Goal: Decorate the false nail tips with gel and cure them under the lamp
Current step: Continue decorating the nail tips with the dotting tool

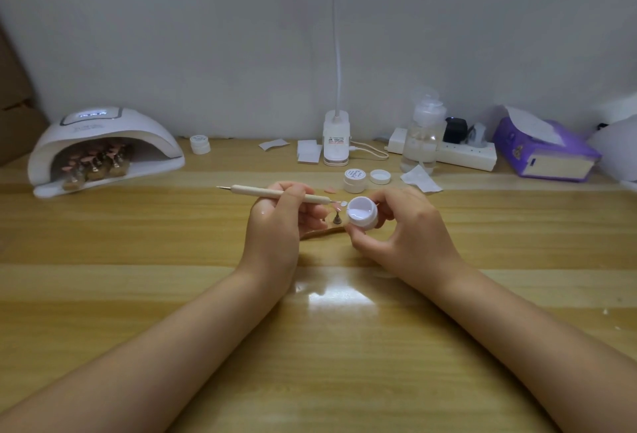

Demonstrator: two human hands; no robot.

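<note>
The right hand [410,226] holds a small white pot [362,215] between thumb and fingers, tilted so its open mouth faces the person; inside lies a smooth pale gel with a faint lilac tone. The left hand [279,215] grips a wooden dotting tool [272,193] with curled fingers, and its thin metal end points toward the rim of the pot. Just beside that end sits a pink nail tip [337,205] on a small stand [336,219]; the base of the stand is mostly hidden behind the two hands. Farther back on the table [138,243] stands a closed white jar [354,180], with a loose lid [380,177] lying just beside it, and another closed jar [200,144] stands near the curing lamp [103,146]. Inside the lamp are several stands with pink tips [94,160], but they are in shadow and I cannot count them. A clear pump bottle [423,133] holds a colourless liquid; its level is hard to make out. At the right a purple tissue box [548,153] has one white sheet standing out.
</note>
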